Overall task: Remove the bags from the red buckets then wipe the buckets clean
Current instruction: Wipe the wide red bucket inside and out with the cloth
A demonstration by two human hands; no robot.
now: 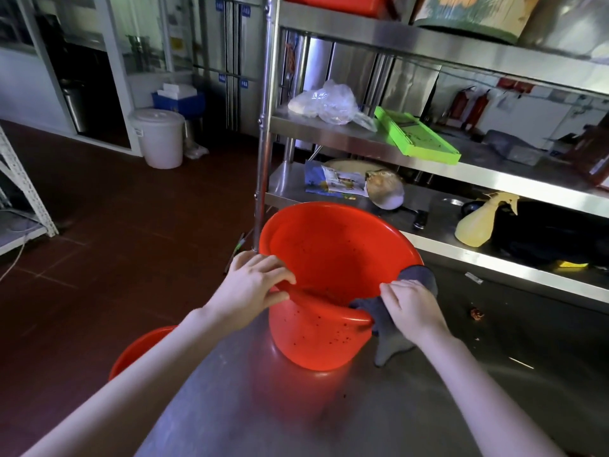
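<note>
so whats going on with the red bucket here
A person is wiping a red bucket on a steel table. The left hand grips its near rim, and the right hand holds a dark grey cloth over the rim. No bag is in it; dark specks show on its walls. A second red bucket sits below the table's left edge.

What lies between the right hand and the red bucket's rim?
A dark grey cloth, held by the right hand over the red bucket rim; head view.
</note>
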